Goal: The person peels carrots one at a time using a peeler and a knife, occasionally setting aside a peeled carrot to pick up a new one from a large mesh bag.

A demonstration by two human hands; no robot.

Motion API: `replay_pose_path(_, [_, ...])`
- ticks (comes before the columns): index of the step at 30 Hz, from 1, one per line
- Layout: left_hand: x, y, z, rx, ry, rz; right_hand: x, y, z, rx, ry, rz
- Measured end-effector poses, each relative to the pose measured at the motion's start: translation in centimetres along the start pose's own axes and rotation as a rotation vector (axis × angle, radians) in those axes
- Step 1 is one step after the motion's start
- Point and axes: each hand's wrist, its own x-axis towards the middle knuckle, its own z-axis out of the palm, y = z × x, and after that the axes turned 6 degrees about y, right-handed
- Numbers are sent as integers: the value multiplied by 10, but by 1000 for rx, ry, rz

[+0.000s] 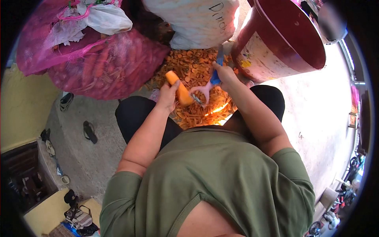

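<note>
My left hand (169,96) is wrapped round a thick orange carrot (184,94), whose cut end points up and away from me. My right hand (226,76) grips a Y-shaped peeler (204,90) with a blue handle and a pale head. The peeler's blade is at the carrot's lower right side; whether it touches cannot be made out. Beyond the right fist, a blue and greyish length (220,53) sticks up, perhaps the handle's end. Below both hands lies a heap of orange peelings and cut carrot pieces (191,65), between my knees.
A pink mesh sack of carrots (110,65) stands at the front left. A white sack (197,23) with handwriting is straight ahead. To its right stands a dark red bucket (260,51) with a stained side. A sandal (90,132) lies on the concrete floor (79,158).
</note>
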Motion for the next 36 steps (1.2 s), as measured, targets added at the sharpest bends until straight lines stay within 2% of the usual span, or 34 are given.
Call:
replay_pose_path(3, [-6,12,3,-249,106,27,-7,5,-9,-488,-213,-163])
replay_pose_path(6, [-3,12,0,-451,104,38,-23,10,-2,-533,-280,-146])
replay_pose_path(7, [-4,12,1,-476,98,30,-35,9,3,-415,-310,-44])
replay_pose_path(8, [-5,13,2,-500,94,23,-32,12,6,-419,-302,-88])
replay_pose_path(11, [-18,25,14,-461,-93,44,-25,18,10,-422,-290,-157])
replay_pose_path(14, [-21,37,8,-380,-295,-69,-35,-1,12,-409,-290,-147])
replay_pose_path(17, [-29,62,9,-510,-464,-302,-41,-11,15,-402,-310,-219])
replay_pose_path(20, [-21,51,-1,-6,-505,-230,-17,3,14,-559,-381,-357])
replay_pose_path(21, [-23,48,5,101,-450,-258,-15,6,15,-667,-401,-422])
replay_pose_path(23, [-20,35,10,353,-429,-184,-14,11,16,-861,-470,-521])
replay_pose_path(24, [-16,27,9,479,-419,-146,-16,12,17,-871,-436,-602])
replay_pose_path(26, [0,5,-3,587,-274,-15,-21,15,17,-886,-366,-766])
replay_pose_path(28, [10,0,-8,758,-91,137,-31,3,13,-1164,-303,-858])
replay_pose_path(29, [12,-3,-10,767,-42,155,-34,-2,11,-1303,-268,-904])
replay_pose_path(33, [14,-1,-11,822,112,215,-47,9,2,-1536,-285,-1052])
replay_pose_path(36, [15,0,-11,858,160,178,-49,22,-3,-1597,-313,-1064])
